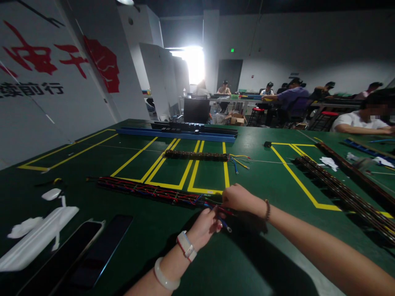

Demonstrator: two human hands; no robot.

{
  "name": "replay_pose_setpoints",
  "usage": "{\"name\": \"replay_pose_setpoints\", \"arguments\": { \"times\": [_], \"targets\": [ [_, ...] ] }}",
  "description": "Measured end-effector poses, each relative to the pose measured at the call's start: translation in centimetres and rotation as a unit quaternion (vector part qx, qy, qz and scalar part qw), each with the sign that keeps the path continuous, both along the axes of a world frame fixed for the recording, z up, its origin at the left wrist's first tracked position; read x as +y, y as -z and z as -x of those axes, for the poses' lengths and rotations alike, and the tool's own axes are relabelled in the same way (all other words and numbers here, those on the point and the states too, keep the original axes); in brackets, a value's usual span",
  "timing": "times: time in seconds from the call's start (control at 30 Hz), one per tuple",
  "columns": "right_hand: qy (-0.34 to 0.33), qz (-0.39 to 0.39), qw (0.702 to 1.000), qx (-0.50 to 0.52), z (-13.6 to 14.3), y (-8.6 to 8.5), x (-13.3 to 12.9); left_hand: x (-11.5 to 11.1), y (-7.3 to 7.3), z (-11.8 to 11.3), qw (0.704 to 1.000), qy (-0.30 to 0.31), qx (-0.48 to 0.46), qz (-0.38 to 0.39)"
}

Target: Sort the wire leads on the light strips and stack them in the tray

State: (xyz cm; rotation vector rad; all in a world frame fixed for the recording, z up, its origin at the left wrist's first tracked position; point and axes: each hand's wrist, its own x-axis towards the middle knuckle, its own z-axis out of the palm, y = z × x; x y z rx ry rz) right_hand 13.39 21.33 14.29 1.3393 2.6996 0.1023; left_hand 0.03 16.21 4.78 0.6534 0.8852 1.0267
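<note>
A long dark wiring assembly (145, 190) with red and blue wires lies across the green table, its loose wire ends toward me on the right. My left hand (207, 224) is closed on these wires near that end. A blue wire with a ring terminal (227, 227) sticks out just past its fingers. My right hand (240, 199) meets it from the right, its fingers pinched at the same bundle of wires. A dark red wire (226, 211) shows beneath it. The right fingertips are partly hidden, so which wire they pinch is unclear.
A second wired assembly (197, 155) lies beyond, inside yellow tape lines. Blue and black rails (175, 133) are at the far edge. More long assemblies (342, 189) lie on the right. Two phones (101, 250) and a white packet (40, 238) are at left. Several people sit farther back.
</note>
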Motion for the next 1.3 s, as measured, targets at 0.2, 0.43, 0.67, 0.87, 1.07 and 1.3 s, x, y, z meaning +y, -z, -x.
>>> {"name": "replay_pose_setpoints", "arguments": {
  "times": [0.2, 0.43, 0.67, 0.87, 1.07, 1.3],
  "targets": [
    [0.011, -0.037, 0.999, 0.009, -0.7, 0.6, 1.8, -0.1, -0.3, 0.3, 0.999, 0.005, -0.042, 0.019],
    [0.008, -0.114, 0.993, -0.005, -0.3, 2.3, 4.7, 0.1, -0.4, 0.6, 0.995, 0.023, -0.089, 0.031],
    [-0.057, -0.161, 0.985, 0.006, -0.8, 3.9, 4.8, 0.2, -0.2, 0.8, 0.996, 0.052, -0.067, 0.008],
    [-0.176, -0.164, 0.955, 0.171, -4.0, 4.2, 0.3, 0.6, 0.4, 0.8, 0.996, 0.072, -0.054, -0.027],
    [-0.222, -0.073, 0.944, 0.232, -5.0, 6.4, -3.6, 1.2, 2.0, 0.4, 0.996, 0.053, -0.046, -0.053],
    [-0.056, -0.013, 0.906, 0.419, -2.5, 5.7, -1.8, 0.1, 0.8, 0.1, 0.998, -0.001, -0.066, -0.015]
  ]
}}
